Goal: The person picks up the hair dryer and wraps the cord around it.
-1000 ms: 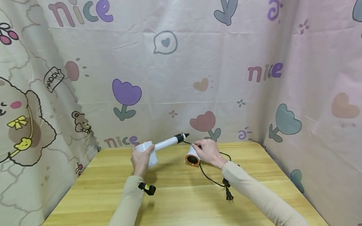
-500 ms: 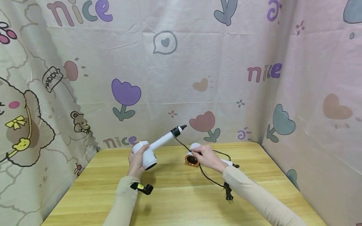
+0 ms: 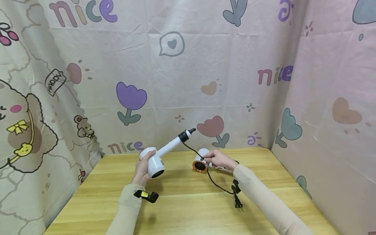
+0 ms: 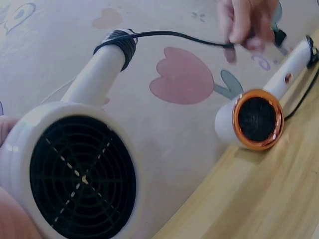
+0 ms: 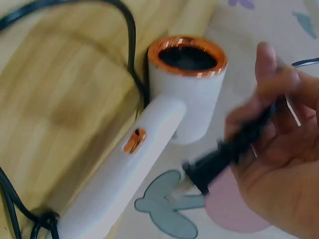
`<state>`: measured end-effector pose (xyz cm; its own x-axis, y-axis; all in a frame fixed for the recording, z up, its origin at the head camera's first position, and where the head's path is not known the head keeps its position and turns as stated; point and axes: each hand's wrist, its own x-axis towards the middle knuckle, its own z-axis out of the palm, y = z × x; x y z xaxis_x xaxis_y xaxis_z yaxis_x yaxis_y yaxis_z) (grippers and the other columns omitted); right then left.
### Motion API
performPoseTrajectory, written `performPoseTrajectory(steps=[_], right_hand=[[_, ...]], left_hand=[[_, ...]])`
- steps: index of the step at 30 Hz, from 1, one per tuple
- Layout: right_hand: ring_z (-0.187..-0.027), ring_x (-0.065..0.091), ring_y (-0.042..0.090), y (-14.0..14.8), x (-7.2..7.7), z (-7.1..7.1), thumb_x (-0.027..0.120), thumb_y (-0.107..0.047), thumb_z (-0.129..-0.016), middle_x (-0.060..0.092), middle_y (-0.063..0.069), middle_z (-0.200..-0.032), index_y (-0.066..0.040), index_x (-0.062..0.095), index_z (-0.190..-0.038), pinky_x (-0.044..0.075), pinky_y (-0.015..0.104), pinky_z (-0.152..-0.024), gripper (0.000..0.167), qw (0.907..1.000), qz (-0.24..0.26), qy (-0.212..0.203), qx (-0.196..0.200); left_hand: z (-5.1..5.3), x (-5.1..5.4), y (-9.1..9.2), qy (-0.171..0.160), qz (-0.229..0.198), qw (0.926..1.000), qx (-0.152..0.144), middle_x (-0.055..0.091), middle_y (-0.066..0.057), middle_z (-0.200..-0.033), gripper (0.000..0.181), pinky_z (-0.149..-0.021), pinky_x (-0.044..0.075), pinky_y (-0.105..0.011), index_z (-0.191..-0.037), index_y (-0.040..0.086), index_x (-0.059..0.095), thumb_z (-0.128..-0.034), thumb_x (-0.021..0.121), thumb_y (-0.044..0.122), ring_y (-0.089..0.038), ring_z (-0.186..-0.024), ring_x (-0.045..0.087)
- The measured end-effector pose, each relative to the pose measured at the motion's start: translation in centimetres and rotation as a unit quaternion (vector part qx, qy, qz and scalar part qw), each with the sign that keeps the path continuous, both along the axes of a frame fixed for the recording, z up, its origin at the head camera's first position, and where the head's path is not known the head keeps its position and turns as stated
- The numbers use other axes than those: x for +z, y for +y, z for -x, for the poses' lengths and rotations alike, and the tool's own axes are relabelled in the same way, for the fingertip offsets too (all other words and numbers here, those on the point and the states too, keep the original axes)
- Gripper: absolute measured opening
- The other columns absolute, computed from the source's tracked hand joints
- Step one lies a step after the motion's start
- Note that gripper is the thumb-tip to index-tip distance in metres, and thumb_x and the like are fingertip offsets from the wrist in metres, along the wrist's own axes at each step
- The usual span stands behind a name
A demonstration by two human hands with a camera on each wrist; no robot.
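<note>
My left hand point(image 3: 142, 169) grips a white hair dryer point(image 3: 155, 165) by its barrel, above the table. Its handle slants up to the right, with black cord point(image 3: 183, 135) wound round the end. A length of that cord runs across to my right hand point(image 3: 221, 159), which pinches it. In the right wrist view, a blurred black plug point(image 5: 212, 169) pokes out from those fingers. Below my right hand, a second white hair dryer point(image 5: 192, 102) with a copper rim lies on the table. The left wrist view shows the held dryer's black grille point(image 4: 84, 174) up close.
The second dryer's cord point(image 3: 218, 186) loops over the wooden table point(image 3: 176, 209) to a two-pin plug point(image 3: 238, 204) at the front right. A printed curtain point(image 3: 176, 75) hangs along the back and both sides.
My left hand has tilted its dryer so the handle rises more steeply and the grille end shows. The cord to my right hand shows a longer stretch; that hand has shifted slightly right.
</note>
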<state>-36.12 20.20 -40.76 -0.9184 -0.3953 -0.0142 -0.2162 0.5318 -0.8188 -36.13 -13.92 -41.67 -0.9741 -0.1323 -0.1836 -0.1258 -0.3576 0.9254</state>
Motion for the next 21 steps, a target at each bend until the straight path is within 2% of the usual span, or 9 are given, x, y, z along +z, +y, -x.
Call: performPoseTrajectory(steps=[1,4,7,10,13,15,17,21], right_hand=[[-0.046,0.039,0.007,0.2,0.1,0.2,0.054,-0.014,-0.100,0.069,0.013,-0.075,0.004,0.069,-0.115,0.032,0.024,-0.044,0.028,0.9998,0.005,-0.020,-0.001],[-0.050,0.048,0.009,0.9,0.2,0.9,0.059,-0.018,-0.098,0.066,0.006,-0.068,0.008,0.071,-0.103,0.039,0.024,-0.047,0.030,0.9990,-0.011,-0.042,-0.011],[-0.051,0.048,0.007,1.8,0.3,1.5,0.064,-0.024,-0.095,0.065,0.003,-0.065,0.005,0.074,-0.094,0.039,0.021,-0.046,0.030,0.9976,-0.050,-0.022,-0.042],[-0.049,0.038,0.008,2.3,0.6,2.1,0.068,-0.025,-0.092,0.060,-0.001,-0.062,0.001,0.076,-0.086,0.030,0.022,-0.044,0.028,0.9928,-0.080,0.012,-0.089],[-0.053,0.046,0.010,2.3,1.3,2.4,0.072,-0.029,-0.088,0.062,-0.004,-0.063,-0.005,0.077,-0.079,0.035,0.022,-0.047,0.026,0.9810,-0.109,0.063,-0.148],[-0.059,0.057,0.013,1.8,1.7,2.5,0.074,-0.032,-0.087,0.065,-0.003,-0.066,-0.008,0.076,-0.078,0.043,0.024,-0.051,0.026,0.9727,-0.129,0.087,-0.173],[-0.069,0.065,0.017,1.2,2.1,2.6,0.074,-0.035,-0.086,0.070,-0.001,-0.074,-0.010,0.078,-0.081,0.050,0.027,-0.057,0.026,0.9666,-0.151,0.100,-0.181],[-0.073,0.065,0.016,0.0,2.1,2.5,0.072,-0.037,-0.087,0.073,0.004,-0.085,-0.008,0.078,-0.087,0.051,0.028,-0.058,0.030,0.9625,-0.182,0.096,-0.177]], left_hand=[[0.0,0.0,0.0,0.000,-0.005,0.9999,-0.011,0.065,0.001,-0.087,0.064,-0.073,0.059,-0.033,-0.128,0.007,0.040,-0.0838,0.075,0.037,-0.015,-0.076,0.067],[0.0,0.1,-0.1,0.003,-0.013,0.9989,-0.046,0.066,0.003,-0.081,0.051,-0.071,0.058,-0.030,-0.123,0.009,0.043,-0.0885,0.068,0.038,-0.013,-0.074,0.066],[-0.1,0.1,-0.3,0.006,-0.009,0.9965,-0.083,0.065,0.003,-0.081,0.048,-0.069,0.057,-0.028,-0.123,0.008,0.044,-0.0917,0.062,0.039,-0.013,-0.072,0.065],[-0.2,0.1,-0.5,0.005,0.007,0.9926,-0.121,0.065,0.000,-0.084,0.053,-0.069,0.057,-0.030,-0.128,0.007,0.041,-0.0922,0.060,0.041,-0.015,-0.073,0.066],[-0.3,0.0,-0.4,0.004,0.024,0.9862,-0.164,0.065,-0.002,-0.088,0.059,-0.071,0.058,-0.031,-0.134,0.005,0.036,-0.0932,0.058,0.042,-0.016,-0.076,0.066],[-0.4,0.0,-0.4,0.000,0.024,0.9832,-0.181,0.064,-0.002,-0.090,0.060,-0.071,0.058,-0.031,-0.135,0.005,0.034,-0.0939,0.057,0.042,-0.017,-0.077,0.066],[-0.4,0.0,-0.3,0.002,0.020,0.9807,-0.195,0.064,-0.003,-0.090,0.060,-0.070,0.058,-0.030,-0.136,0.005,0.032,-0.0951,0.054,0.043,-0.016,-0.076,0.066],[-0.4,0.2,-0.1,0.004,0.013,0.9781,-0.208,0.064,-0.004,-0.090,0.059,-0.069,0.058,-0.030,-0.135,0.005,0.032,-0.0956,0.053,0.044,-0.017,-0.076,0.067]])
